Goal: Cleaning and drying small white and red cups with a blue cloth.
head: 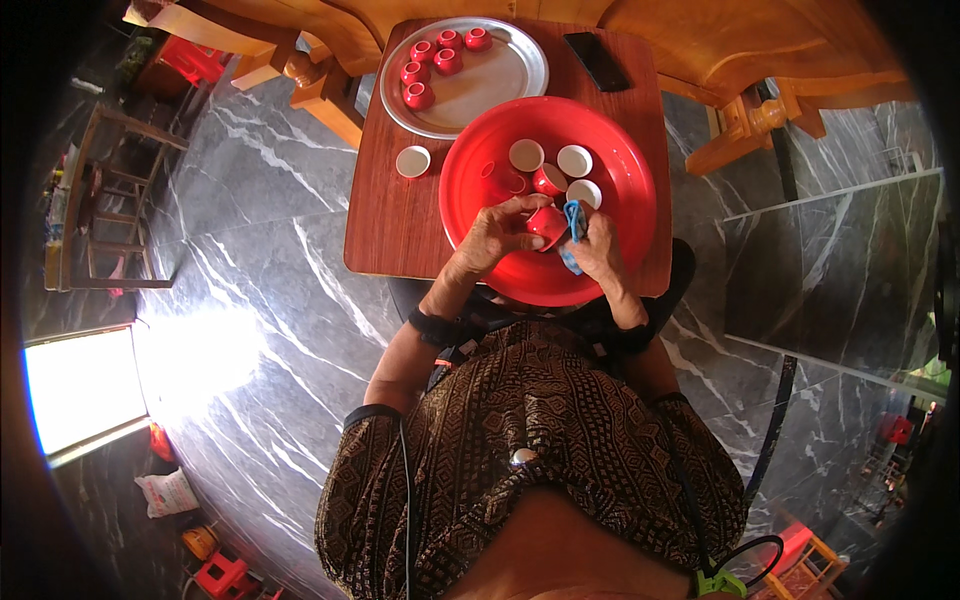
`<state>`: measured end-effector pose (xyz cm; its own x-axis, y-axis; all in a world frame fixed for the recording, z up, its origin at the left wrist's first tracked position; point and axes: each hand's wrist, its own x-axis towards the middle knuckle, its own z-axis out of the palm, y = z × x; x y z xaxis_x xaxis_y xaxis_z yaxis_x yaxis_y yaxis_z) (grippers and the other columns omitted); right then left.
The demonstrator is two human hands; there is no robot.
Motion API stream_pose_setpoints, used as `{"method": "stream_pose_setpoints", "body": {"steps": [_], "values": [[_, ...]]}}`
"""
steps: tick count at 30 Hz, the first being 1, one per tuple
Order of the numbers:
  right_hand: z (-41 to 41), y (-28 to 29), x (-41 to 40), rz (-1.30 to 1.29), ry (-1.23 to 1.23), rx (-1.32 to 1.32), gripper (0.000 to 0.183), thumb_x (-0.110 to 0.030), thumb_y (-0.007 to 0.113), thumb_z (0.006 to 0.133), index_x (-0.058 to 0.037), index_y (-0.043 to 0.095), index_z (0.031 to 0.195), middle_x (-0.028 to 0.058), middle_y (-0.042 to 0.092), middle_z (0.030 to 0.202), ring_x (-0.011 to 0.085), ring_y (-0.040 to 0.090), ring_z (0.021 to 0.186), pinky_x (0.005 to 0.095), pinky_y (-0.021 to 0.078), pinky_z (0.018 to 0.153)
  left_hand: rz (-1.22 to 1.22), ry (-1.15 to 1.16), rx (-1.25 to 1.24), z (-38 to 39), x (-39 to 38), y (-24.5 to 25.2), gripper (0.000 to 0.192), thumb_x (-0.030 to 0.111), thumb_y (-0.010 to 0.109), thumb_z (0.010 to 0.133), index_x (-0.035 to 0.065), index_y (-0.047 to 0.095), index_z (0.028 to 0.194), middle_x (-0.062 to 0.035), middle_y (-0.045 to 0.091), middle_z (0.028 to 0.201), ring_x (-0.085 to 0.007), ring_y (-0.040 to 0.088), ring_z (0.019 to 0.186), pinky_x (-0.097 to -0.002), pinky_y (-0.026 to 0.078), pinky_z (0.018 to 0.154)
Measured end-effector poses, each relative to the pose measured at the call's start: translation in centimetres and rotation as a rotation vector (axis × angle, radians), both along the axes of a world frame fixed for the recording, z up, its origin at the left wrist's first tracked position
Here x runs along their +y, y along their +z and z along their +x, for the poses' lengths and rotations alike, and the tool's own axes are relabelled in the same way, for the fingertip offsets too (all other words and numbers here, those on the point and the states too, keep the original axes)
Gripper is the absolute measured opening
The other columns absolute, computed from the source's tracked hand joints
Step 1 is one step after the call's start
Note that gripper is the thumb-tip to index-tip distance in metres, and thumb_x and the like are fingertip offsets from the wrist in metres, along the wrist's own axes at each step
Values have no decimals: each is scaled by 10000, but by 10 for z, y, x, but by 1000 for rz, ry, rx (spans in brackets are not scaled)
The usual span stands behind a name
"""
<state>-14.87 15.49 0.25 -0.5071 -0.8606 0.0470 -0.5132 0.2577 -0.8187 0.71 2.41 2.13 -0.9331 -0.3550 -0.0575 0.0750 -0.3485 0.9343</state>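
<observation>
Over the front part of a red plastic basin point(637, 172), my left hand point(489, 236) grips a small red cup point(547, 225) with its fingers and thumb. On the cup's right side, my right hand point(598, 251) holds a blue cloth point(574, 220) bunched at the rim. Several more cups lie in the basin behind my hands, among them one with its white inside facing up point(526, 155) and a red one tilted on its side point(550, 180). Whether the basin holds water is hard to tell.
A round metal tray point(495, 90) at the table's back left bears several upside-down red cups point(448, 61). One cup point(413, 161) stands upright on the wooden table point(397, 232) left of the basin. A black phone point(596, 61) lies back right. Behind stands a carved wooden bench point(750, 45).
</observation>
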Motion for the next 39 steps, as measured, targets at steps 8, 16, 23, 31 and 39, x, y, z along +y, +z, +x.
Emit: {"method": "stream_pose_setpoints", "body": {"steps": [8, 16, 23, 31, 39], "values": [[2, -6, -4, 19, -65, -271, 328, -90, 677, 673, -27, 492, 936, 168, 557, 728, 342, 605, 689, 434, 476, 611, -128, 75, -50, -1, 2, 1, 495, 55, 729, 799, 4, 499, 1235, -106, 623, 1065, -182, 623, 941, -307, 515, 824], [-1, 16, -2, -260, -53, -987, 416, -79, 713, 790, -78, 472, 1130, 40, 574, 876, 136, 588, 723, 296, 515, 604, 77, 334, 48, -5, 1, -9, 490, 116, 749, 801, 5, 454, 1176, -149, 610, 1037, -190, 622, 938, -320, 519, 812], [-1, 26, -4, -448, -101, -1126, 498, -50, 698, 807, -75, 454, 1241, 44, 575, 982, 133, 611, 788, 278, 529, 664, -924, 426, -147, -12, 8, 6, 685, 107, 775, 650, 26, 454, 1250, -175, 533, 1197, -383, 528, 1087, -470, 445, 919], [-12, 10, 1, -311, -43, -1214, 371, -38, 653, 826, -61, 519, 1172, 58, 620, 900, 144, 624, 739, 328, 553, 523, -980, 619, -50, 5, -7, 33, 727, 27, 764, 653, 44, 461, 1313, -133, 530, 1207, -282, 511, 1150, -385, 420, 986], [-14, 4, 1, -287, -185, -1148, 304, -70, 655, 814, -30, 517, 1082, 87, 621, 858, 168, 615, 665, 325, 530, 481, -486, 1056, -144, 48, -53, 0, 546, 44, 739, 727, 34, 462, 1197, -94, 569, 1079, -165, 602, 956, -290, 507, 795]]}}
